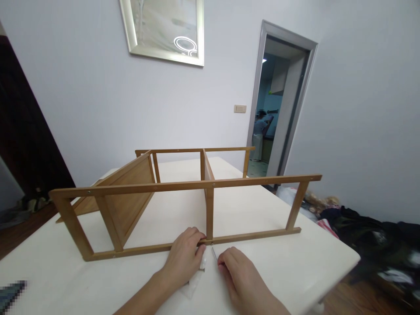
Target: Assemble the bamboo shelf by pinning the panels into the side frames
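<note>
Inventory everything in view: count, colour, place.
Wooden frame: 1, brown, on table
Table: 1, white, foreground
Bag: 1, clear, by left hand
Screws: count unclear, metallic, at bag
Metal tool: 1, silvery, right hand
Walls: 2, pale, background
Picture: 1, pale, on wall
Switch plate: 1, beige, on wall
Doorframe: 1, grey, background
Person: 1, pale clothes, beyond doorframe
Cloth pile: 1, mostly dark, right
Panel: 1, dark, left
Object: 1, dark, bottom left
Floor: 1, brown, below
Left hand: 1, bare, on frame
Right hand: 1, bare, holding tool

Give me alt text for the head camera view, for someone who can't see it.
A person's left hand holds the lower rail of a wooden frame on a white table, while the right hand points a thin metal rod at it. A clear bag lies by the left hand.
</note>
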Motion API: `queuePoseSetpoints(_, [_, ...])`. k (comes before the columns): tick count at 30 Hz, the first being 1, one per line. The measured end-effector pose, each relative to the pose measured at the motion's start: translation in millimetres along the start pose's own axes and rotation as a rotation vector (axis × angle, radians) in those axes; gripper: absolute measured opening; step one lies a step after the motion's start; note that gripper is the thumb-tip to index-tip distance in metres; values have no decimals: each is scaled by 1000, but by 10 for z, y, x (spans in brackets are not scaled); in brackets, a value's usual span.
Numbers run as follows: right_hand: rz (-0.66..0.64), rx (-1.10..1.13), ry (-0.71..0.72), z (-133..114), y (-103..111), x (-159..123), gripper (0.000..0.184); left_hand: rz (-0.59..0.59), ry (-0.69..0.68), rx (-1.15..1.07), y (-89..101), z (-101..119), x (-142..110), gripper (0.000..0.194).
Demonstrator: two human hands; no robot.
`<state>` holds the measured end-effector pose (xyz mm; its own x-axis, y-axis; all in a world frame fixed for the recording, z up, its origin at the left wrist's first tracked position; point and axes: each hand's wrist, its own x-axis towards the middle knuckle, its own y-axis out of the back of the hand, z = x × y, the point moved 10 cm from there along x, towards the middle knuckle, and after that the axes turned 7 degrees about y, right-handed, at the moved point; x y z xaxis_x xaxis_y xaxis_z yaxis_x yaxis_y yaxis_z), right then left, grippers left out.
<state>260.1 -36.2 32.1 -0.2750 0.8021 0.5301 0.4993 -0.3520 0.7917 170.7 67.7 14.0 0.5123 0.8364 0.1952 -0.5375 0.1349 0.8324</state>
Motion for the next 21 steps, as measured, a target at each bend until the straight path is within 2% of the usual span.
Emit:
queuePoseSetpoints(14, [33,-46,44,32,-52,-17,20,-34,3,102,-77,62,65,20])
queuePoseSetpoints(21, [32,-68,0,107,-82,-26,22,-18,21,63,-48,44,55,19])
